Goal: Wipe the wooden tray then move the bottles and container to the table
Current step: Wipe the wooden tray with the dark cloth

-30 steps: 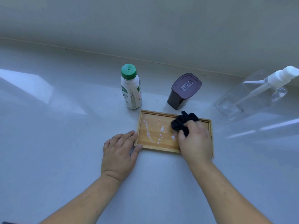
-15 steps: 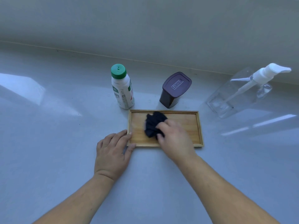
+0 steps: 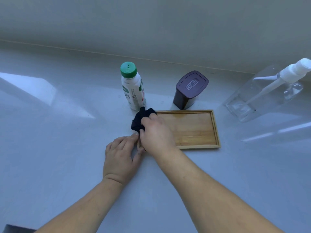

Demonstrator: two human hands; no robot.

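A wooden tray [image 3: 195, 130] lies flat on the pale table [image 3: 58, 148]. My right hand [image 3: 155, 133] grips a crumpled dark cloth [image 3: 140, 120] and presses it at the tray's left end, hiding that end. My left hand [image 3: 120, 156] rests palm down beside the tray's near left corner, fingertips touching the rim. Behind the tray stand a white bottle with a green cap [image 3: 133, 86] and a dark purple lidded container [image 3: 189, 89]. A clear pump bottle [image 3: 269, 91] stands at the far right.
A wall [image 3: 151, 22] runs along the back of the table. A dark object [image 3: 15, 228] shows at the bottom left corner. Bright reflections streak the table surface left and right.
My right hand swept the cloth from the tray's right side to its left end. The white smears seen on the tray are gone. My left hand stayed by the corner.
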